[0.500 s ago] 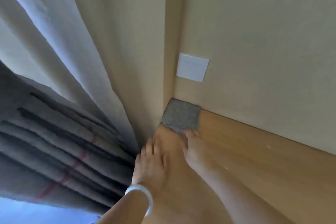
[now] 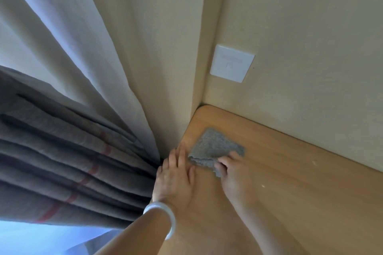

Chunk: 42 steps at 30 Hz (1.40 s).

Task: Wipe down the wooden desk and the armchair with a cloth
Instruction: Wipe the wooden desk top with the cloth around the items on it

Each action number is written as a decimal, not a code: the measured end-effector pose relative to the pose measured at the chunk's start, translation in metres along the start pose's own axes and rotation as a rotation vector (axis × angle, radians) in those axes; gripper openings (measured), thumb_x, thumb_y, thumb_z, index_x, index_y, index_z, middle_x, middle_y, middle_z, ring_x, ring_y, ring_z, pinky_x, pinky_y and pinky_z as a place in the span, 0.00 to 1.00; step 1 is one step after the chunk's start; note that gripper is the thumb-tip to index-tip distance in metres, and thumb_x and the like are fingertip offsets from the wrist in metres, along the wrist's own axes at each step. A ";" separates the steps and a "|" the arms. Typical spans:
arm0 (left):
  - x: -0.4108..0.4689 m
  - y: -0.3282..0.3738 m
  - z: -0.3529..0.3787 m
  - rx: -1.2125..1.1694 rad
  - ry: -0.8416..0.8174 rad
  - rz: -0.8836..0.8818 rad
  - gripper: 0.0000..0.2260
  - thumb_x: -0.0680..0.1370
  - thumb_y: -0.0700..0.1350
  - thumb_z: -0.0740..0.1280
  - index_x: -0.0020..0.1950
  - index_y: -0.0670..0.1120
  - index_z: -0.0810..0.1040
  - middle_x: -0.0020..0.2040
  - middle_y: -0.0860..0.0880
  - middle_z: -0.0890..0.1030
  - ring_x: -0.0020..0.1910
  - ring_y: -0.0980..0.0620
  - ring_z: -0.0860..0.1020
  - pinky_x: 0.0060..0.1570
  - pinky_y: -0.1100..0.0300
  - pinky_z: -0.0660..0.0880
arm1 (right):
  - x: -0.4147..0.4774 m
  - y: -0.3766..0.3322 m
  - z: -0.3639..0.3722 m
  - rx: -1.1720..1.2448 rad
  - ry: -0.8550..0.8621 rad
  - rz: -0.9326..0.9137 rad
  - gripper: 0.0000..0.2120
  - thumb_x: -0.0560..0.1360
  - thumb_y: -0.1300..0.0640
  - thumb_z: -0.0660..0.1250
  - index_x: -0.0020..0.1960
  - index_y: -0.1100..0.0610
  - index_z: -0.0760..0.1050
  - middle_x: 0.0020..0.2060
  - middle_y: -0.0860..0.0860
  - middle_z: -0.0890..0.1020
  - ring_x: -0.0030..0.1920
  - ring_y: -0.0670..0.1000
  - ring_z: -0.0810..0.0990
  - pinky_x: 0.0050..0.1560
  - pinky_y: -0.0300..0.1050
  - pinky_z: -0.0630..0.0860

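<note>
- Wooden worktop [image 2: 300, 182] meets cream walls at its rounded corner; curtains [image 2: 62, 141] hang left.
- Your right hand [image 2: 234, 174] pinches the grey cloth [image 2: 213, 149], grip clamped on its near edge.
- Your left hand [image 2: 176, 180] lies flat, fingers spread, beside it.
- Cloth points one corner toward the worktop corner.

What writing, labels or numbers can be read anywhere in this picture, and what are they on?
None can be read.
White wall plate: faint marks near its middle, too blurred to read as letters or symbols.
Grey cloth, wooden desk, curtain and white bangle: no text or label visible; the curtain has only red stripes.
</note>
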<state>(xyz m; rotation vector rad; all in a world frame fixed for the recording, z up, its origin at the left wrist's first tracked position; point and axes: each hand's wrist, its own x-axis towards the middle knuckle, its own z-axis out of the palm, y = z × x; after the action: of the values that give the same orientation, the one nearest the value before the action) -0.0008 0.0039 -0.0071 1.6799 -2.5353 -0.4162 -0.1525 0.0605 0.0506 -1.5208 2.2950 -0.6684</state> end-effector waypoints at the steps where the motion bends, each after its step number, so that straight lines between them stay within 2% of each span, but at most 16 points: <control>1: 0.000 0.001 -0.001 0.003 -0.006 -0.012 0.29 0.79 0.60 0.42 0.77 0.50 0.44 0.75 0.46 0.61 0.68 0.47 0.67 0.66 0.51 0.66 | 0.004 0.003 -0.005 0.057 -0.041 0.081 0.06 0.77 0.60 0.68 0.42 0.58 0.82 0.37 0.49 0.75 0.37 0.49 0.74 0.37 0.36 0.66; 3: 0.001 0.001 -0.002 0.007 0.003 -0.014 0.29 0.79 0.60 0.42 0.77 0.50 0.45 0.74 0.46 0.62 0.67 0.47 0.68 0.65 0.51 0.68 | 0.010 0.004 -0.015 0.144 -0.118 0.208 0.14 0.80 0.57 0.64 0.35 0.58 0.77 0.30 0.50 0.73 0.29 0.46 0.69 0.31 0.36 0.63; 5: 0.001 0.000 -0.003 -0.001 0.006 -0.015 0.29 0.79 0.60 0.42 0.77 0.50 0.45 0.73 0.46 0.63 0.66 0.47 0.69 0.65 0.50 0.68 | 0.014 0.003 -0.024 0.242 -0.160 0.319 0.19 0.80 0.55 0.63 0.35 0.65 0.74 0.24 0.53 0.69 0.25 0.47 0.64 0.26 0.38 0.60; 7: 0.000 0.000 -0.004 -0.015 -0.001 -0.011 0.29 0.79 0.60 0.43 0.77 0.50 0.44 0.73 0.46 0.63 0.67 0.47 0.69 0.65 0.50 0.68 | 0.015 0.004 -0.028 0.302 -0.168 0.398 0.19 0.80 0.54 0.63 0.36 0.65 0.75 0.19 0.48 0.68 0.21 0.45 0.65 0.24 0.37 0.59; 12: -0.001 -0.002 -0.005 -0.027 -0.006 -0.002 0.29 0.79 0.61 0.42 0.78 0.51 0.42 0.74 0.46 0.61 0.68 0.47 0.67 0.68 0.51 0.66 | 0.021 -0.007 -0.052 0.590 -0.090 0.532 0.14 0.79 0.53 0.64 0.36 0.51 0.79 0.23 0.39 0.79 0.23 0.36 0.75 0.21 0.26 0.65; 14: -0.001 -0.002 -0.004 -0.027 0.003 0.005 0.29 0.79 0.61 0.42 0.78 0.51 0.42 0.73 0.46 0.62 0.68 0.47 0.67 0.67 0.51 0.66 | 0.033 -0.003 -0.070 0.654 0.008 0.563 0.11 0.79 0.54 0.64 0.39 0.50 0.78 0.29 0.41 0.82 0.28 0.35 0.79 0.25 0.27 0.70; 15: 0.000 -0.002 -0.004 -0.025 0.006 0.007 0.29 0.80 0.60 0.43 0.78 0.51 0.42 0.73 0.46 0.62 0.68 0.47 0.67 0.67 0.51 0.66 | 0.038 0.004 -0.078 0.587 0.098 0.549 0.09 0.80 0.57 0.64 0.42 0.53 0.79 0.36 0.46 0.85 0.34 0.40 0.82 0.31 0.31 0.74; 17: 0.000 -0.002 -0.002 -0.031 0.007 0.008 0.28 0.80 0.60 0.43 0.78 0.51 0.42 0.73 0.46 0.62 0.68 0.47 0.67 0.68 0.51 0.66 | 0.043 0.021 -0.084 0.221 0.336 0.457 0.07 0.79 0.64 0.62 0.51 0.61 0.79 0.47 0.58 0.83 0.47 0.56 0.80 0.45 0.44 0.72; 19: 0.000 -0.003 -0.001 -0.040 0.004 0.006 0.28 0.80 0.59 0.43 0.78 0.51 0.42 0.74 0.46 0.61 0.69 0.47 0.66 0.69 0.51 0.65 | 0.037 0.024 -0.071 -0.060 0.426 0.286 0.08 0.77 0.67 0.62 0.54 0.64 0.78 0.49 0.62 0.80 0.50 0.63 0.77 0.51 0.54 0.72; 22: 0.002 -0.004 0.001 -0.052 -0.001 0.007 0.27 0.80 0.58 0.41 0.78 0.51 0.38 0.75 0.46 0.59 0.70 0.48 0.65 0.70 0.52 0.63 | 0.029 0.015 -0.023 -0.229 0.222 0.132 0.15 0.80 0.59 0.62 0.63 0.66 0.74 0.58 0.63 0.78 0.59 0.64 0.76 0.62 0.57 0.72; 25: 0.002 -0.005 0.003 -0.064 -0.005 0.008 0.27 0.80 0.57 0.41 0.77 0.53 0.36 0.75 0.47 0.57 0.70 0.49 0.64 0.70 0.53 0.63 | 0.053 0.005 0.014 -0.293 -0.022 0.335 0.32 0.83 0.45 0.47 0.78 0.67 0.50 0.77 0.62 0.55 0.77 0.60 0.53 0.77 0.53 0.50; 28: 0.003 -0.005 0.003 -0.079 -0.012 0.007 0.26 0.81 0.56 0.43 0.76 0.54 0.36 0.75 0.48 0.56 0.71 0.50 0.62 0.71 0.55 0.61 | 0.077 0.001 0.039 -0.402 -0.026 0.296 0.36 0.82 0.41 0.40 0.78 0.65 0.39 0.78 0.61 0.46 0.79 0.58 0.43 0.78 0.55 0.42; 32: 0.003 -0.006 0.001 -0.137 -0.019 0.005 0.26 0.81 0.55 0.44 0.77 0.53 0.38 0.76 0.49 0.53 0.74 0.50 0.59 0.72 0.55 0.60 | 0.042 0.018 0.038 -0.466 -0.139 -0.168 0.36 0.80 0.37 0.41 0.79 0.59 0.45 0.79 0.55 0.50 0.79 0.52 0.47 0.78 0.53 0.48; 34: 0.002 -0.006 -0.001 -0.153 -0.005 0.016 0.27 0.81 0.55 0.44 0.77 0.54 0.37 0.76 0.50 0.53 0.74 0.51 0.58 0.72 0.55 0.60 | 0.026 0.042 0.021 -0.474 -0.207 -0.298 0.35 0.81 0.36 0.43 0.80 0.57 0.48 0.79 0.51 0.52 0.79 0.49 0.47 0.77 0.52 0.48; 38: 0.000 -0.006 -0.003 -0.141 -0.014 0.016 0.27 0.81 0.55 0.43 0.77 0.53 0.36 0.76 0.49 0.53 0.74 0.51 0.58 0.73 0.55 0.60 | 0.055 0.047 0.011 -0.495 -0.169 -0.248 0.31 0.81 0.44 0.38 0.78 0.58 0.55 0.78 0.52 0.58 0.78 0.48 0.53 0.78 0.48 0.45; 42: 0.001 -0.004 -0.002 -0.092 -0.021 -0.001 0.27 0.81 0.55 0.44 0.78 0.52 0.38 0.76 0.48 0.54 0.74 0.50 0.59 0.73 0.56 0.60 | 0.098 0.004 0.048 -0.437 -0.105 -0.145 0.27 0.83 0.53 0.43 0.79 0.61 0.46 0.79 0.55 0.51 0.79 0.52 0.47 0.78 0.51 0.43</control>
<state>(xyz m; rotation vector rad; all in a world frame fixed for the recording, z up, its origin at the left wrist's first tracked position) 0.0026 0.0009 -0.0063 1.6536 -2.4884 -0.5447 -0.1700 -0.0381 0.0079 -1.8726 2.3698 -0.1119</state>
